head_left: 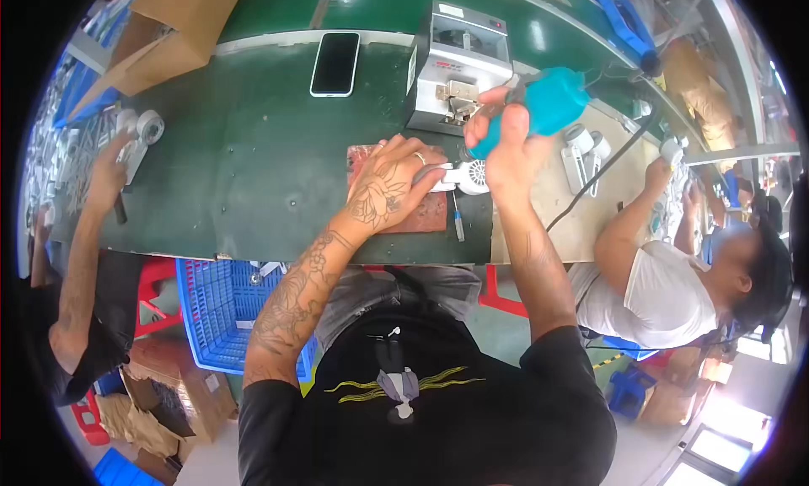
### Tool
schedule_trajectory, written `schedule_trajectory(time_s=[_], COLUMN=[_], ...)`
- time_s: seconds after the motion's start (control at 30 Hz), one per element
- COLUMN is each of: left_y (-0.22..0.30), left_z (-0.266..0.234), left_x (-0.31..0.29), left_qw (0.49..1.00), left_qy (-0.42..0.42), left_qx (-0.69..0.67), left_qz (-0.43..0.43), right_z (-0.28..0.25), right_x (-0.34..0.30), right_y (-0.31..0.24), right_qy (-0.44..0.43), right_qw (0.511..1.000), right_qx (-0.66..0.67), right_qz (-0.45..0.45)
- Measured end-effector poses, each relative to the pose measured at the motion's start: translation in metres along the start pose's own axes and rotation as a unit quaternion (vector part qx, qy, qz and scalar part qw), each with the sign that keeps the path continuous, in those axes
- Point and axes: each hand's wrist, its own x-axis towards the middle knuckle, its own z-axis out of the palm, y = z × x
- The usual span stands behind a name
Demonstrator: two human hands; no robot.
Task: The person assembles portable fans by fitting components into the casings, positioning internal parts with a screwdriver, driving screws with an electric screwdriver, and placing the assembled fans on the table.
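On a reddish pad [428,216] on the workbench, my tattooed left hand [389,182] is closed on a small white handheld fan [474,177], its round slotted head pointing right. A teal electric screwdriver [558,103] is gripped in my right hand [514,149], above and beside the fan's head. Its tip is hidden behind the hand, so contact with the fan cannot be made out. Just below the fan lies a slim hand screwdriver [458,225] with a pale blue handle. Behind my hands stands a grey box-shaped screw feeder [462,60].
A phone [335,64] lies at the bench's back. More white fans [583,159] lie to the right, where a cable [602,174] crosses the surface. Co-workers' arms [93,199] reach in on both sides. A blue basket [215,317] sits below the front edge.
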Motion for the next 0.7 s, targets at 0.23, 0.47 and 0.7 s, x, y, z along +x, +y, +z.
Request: schedule_trajectory(time_s=[0.23, 0.47, 0.7], left_y=[-0.004, 0.001, -0.001], left_z=[-0.013, 0.003, 0.003], left_x=[-0.001, 0.001, 0.002], left_qw=[1.0, 0.999, 1.0], left_qy=[-0.008, 0.005, -0.005], left_qx=[0.021, 0.035, 0.013], left_qz=[-0.001, -0.004, -0.009], right_z=[0.017, 0.004, 0.005], right_x=[-0.011, -0.013, -0.01], right_y=[0.011, 0.02, 0.017], right_qy=[0.008, -0.022, -0.006], right_qw=[0.999, 0.999, 1.0], right_qx=[0.044, 0.017, -0.003], right_qz=[-0.03, -0.03, -0.004])
